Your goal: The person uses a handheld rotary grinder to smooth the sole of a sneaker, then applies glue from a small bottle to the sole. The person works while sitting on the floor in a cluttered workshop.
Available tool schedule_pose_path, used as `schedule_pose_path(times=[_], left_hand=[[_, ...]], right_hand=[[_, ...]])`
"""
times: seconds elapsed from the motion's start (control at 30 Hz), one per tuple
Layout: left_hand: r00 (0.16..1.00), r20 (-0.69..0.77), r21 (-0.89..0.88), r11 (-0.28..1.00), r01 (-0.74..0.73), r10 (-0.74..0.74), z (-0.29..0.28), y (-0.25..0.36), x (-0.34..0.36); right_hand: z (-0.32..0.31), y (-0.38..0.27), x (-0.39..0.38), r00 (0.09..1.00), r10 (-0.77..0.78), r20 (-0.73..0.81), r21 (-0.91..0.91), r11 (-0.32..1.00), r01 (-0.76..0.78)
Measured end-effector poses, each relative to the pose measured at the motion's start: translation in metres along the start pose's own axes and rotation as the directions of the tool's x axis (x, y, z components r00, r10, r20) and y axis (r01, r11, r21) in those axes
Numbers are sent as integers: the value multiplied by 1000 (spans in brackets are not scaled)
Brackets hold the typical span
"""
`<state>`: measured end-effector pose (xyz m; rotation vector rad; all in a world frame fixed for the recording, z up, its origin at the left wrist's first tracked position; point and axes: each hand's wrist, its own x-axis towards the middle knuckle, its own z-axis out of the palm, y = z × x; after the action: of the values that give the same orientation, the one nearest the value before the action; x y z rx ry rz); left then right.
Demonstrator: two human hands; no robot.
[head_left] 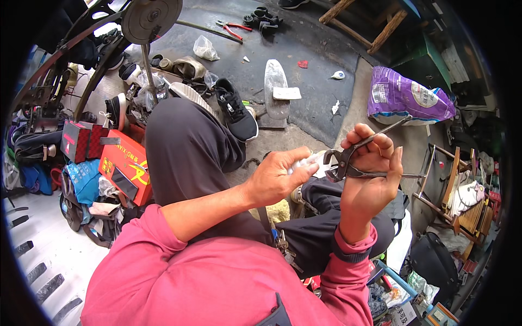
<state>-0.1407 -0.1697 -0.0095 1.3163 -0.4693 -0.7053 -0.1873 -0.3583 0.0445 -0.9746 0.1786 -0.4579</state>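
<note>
My right hand point(370, 185) has its fingers curled round one handle of a pair of dark metal end-cutting pincers point(342, 160). The other handle lies across the palm, and the two handles are spread apart. The curved jaws point left and stand slightly open. Facing the jaws, my left hand point(274, 176) pinches a small white piece point(305, 161) between thumb and fingers. Its material is unclear, and the fingers cover part of it. I cannot tell whether the jaws touch the white piece. Both hands are raised above my lap.
A black sneaker point(237, 111) stands beyond my knee, near a metal shoe last stand point(276, 87). Red-handled pliers point(234, 28) lie on the dark mat. To the right are a purple sack point(408, 98) and a wooden folding chair point(457, 190). An orange shoebox point(128, 163) sits left.
</note>
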Motion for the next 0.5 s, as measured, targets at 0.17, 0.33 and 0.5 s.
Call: schedule_pose_path(times=[0.17, 0.33, 0.5], left_hand=[[983, -73, 365, 922, -131, 169, 4, -3, -3], [936, -67, 533, 805, -258, 345, 5, -5, 0], [934, -18, 640, 722, -263, 356, 4, -6, -1]], right_hand=[[3, -2, -2, 999, -11, -38, 5, 1000, 11], [2, 0, -3, 999, -35, 32, 36, 999, 34], [0, -1, -4, 991, -20, 129, -1, 1000, 20]])
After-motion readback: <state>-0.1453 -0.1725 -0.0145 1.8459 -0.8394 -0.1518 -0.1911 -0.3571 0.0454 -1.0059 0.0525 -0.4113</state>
